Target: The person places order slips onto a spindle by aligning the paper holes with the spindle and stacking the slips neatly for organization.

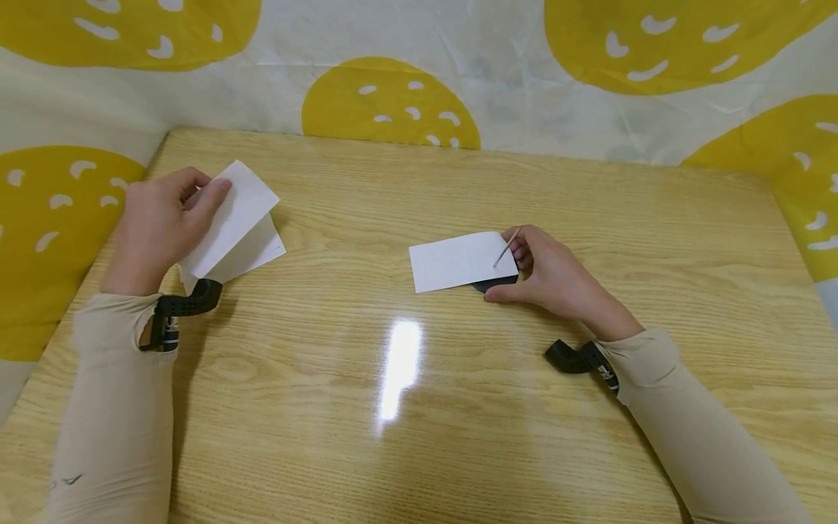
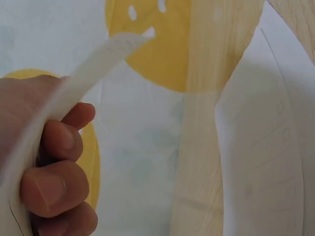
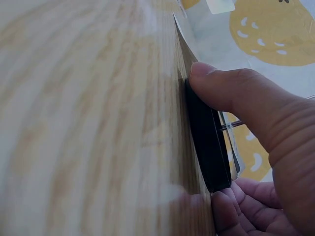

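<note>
My left hand (image 1: 157,218) pinches white paper slips (image 1: 245,200) over the table's left side, thumb on top and fingers beneath. Below the upper slip another white sheet (image 1: 257,251) spreads out at an angle; faint print shows on it in the left wrist view. Right of centre stands a bill spike with a thin metal pin (image 1: 507,247) and a round black base (image 1: 497,283). A white slip (image 1: 452,263) is pierced by the pin and lies over most of the base. My right hand (image 1: 553,276) grips the base (image 3: 206,137) by its edge between thumb and fingers.
The wood-grain table (image 1: 294,407) reflects a bright patch of light. A white cloth with yellow shapes (image 1: 511,109) hangs along the back and sides. Black camera mounts (image 1: 190,302) sit on both wrists.
</note>
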Demonstrator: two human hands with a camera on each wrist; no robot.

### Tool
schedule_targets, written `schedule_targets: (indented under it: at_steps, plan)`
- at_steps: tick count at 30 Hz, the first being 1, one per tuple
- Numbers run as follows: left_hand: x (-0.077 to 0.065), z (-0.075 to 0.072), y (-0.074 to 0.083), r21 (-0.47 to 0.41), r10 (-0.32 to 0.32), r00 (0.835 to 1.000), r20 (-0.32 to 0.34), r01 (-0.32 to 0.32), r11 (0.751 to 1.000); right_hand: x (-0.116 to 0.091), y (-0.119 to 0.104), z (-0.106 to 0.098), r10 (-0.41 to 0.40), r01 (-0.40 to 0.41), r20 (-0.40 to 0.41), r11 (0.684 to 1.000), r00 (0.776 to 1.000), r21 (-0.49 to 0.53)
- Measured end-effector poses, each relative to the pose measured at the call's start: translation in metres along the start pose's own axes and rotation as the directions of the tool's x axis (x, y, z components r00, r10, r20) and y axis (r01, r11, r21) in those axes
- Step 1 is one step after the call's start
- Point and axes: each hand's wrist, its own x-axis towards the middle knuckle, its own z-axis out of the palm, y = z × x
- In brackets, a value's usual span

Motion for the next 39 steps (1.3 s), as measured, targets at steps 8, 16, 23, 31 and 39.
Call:
schedule_targets:
  at_steps: [8, 16, 23, 31, 39]
  plan:
    - [0.001, 0.006, 0.004, -0.036, 0.004, 0.998, -0.060, -0.007, 0.999, -0.001, 0.000, -0.001, -0.004, 0.004, 0.000, 1.000, 1.000, 0.003]
    - [0.000, 0.012, 0.004, -0.049, -0.005, 0.994, -0.112, 0.000, 0.999, -0.001, 0.000, 0.000, 0.006, -0.006, 0.003, 1.000, 1.000, 0.009]
    - [0.001, 0.012, 0.006, -0.072, -0.019, 0.990, -0.141, 0.009, 0.997, 0.000, -0.001, 0.001, 0.014, -0.014, -0.006, 1.000, 1.000, 0.021]
    - [0.001, 0.016, 0.005, -0.071, -0.014, 0.989, -0.149, 0.003, 0.998, 0.000, -0.001, 0.000, 0.018, -0.017, -0.004, 1.000, 1.000, 0.016]
    - [0.000, 0.020, 0.004, -0.069, 0.047, 0.982, -0.183, -0.061, 0.996, 0.000, -0.002, 0.000, 0.028, -0.028, -0.002, 0.999, 1.000, 0.020]
